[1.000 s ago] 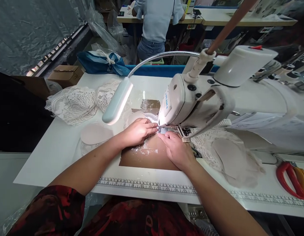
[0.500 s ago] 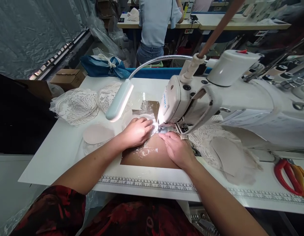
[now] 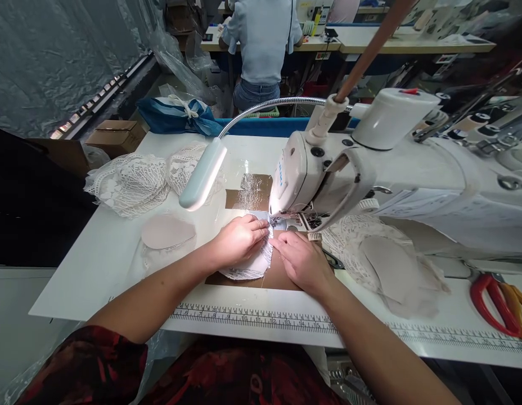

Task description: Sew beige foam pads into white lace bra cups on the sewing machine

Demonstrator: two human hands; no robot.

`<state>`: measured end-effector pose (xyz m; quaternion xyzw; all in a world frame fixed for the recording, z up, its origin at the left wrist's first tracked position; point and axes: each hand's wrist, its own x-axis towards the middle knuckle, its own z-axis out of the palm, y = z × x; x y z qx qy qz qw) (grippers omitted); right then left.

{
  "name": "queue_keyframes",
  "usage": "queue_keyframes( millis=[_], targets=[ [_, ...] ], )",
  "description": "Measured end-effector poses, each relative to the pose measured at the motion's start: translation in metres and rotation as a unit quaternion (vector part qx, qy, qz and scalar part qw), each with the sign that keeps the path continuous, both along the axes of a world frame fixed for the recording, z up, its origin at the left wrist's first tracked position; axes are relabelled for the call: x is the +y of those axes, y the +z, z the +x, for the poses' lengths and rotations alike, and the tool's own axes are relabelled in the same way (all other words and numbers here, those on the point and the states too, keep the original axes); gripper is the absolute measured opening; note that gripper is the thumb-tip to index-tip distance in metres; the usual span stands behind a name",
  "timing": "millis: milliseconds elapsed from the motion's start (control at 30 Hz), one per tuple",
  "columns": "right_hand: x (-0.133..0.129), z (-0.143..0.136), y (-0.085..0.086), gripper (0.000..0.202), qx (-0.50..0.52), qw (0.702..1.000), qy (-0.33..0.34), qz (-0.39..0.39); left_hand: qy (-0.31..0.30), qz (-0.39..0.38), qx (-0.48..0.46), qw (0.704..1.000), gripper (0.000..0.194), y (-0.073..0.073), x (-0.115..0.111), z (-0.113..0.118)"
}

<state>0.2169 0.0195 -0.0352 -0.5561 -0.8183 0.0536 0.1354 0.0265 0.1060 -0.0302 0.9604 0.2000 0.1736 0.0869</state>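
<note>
Gently curved, lace-edged fabric (image 3: 259,264) beneath left hand (image 3: 239,239)

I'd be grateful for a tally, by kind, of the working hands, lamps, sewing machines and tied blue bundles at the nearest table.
Left hand and right hand: 2
Lamp: 1
Sewing machine: 1
Tied blue bundle: 1
Total: 5

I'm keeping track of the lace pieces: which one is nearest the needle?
The white lace-edged piece under the left hand, on the brown sheet; the other lace pieces lie farther off, to either side.
</note>
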Motion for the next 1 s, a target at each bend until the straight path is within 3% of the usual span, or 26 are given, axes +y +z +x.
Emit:
queue_keyframes(
  millis=[233,600,667,833,1000],
  targets=[
    [0.0,0.0,-0.002,0.035,0.011,1.0,-0.017,0.018,0.013,0.038,0.007,0.999,0.032,-0.01,-0.001,0.008],
    [0.0,0.0,-0.002,0.035,0.003,0.999,-0.026,0.026,0.009,0.015,0.007,1.0,0.035,-0.005,-0.005,0.006],
    [-0.001,0.002,-0.003,0.035,0.009,0.999,-0.007,0.03,0.003,0.005,0.003,1.0,0.035,-0.003,-0.003,0.002],
    [-0.008,0.003,-0.003,0.023,0.054,0.99,0.121,0.041,0.039,-0.031,-0.016,0.999,0.03,0.006,0.004,-0.009],
    [-0.01,0.0,-0.001,0.023,0.083,0.986,0.144,0.025,0.036,-0.004,0.028,0.999,0.028,0.004,0.003,-0.009]
  ],
)
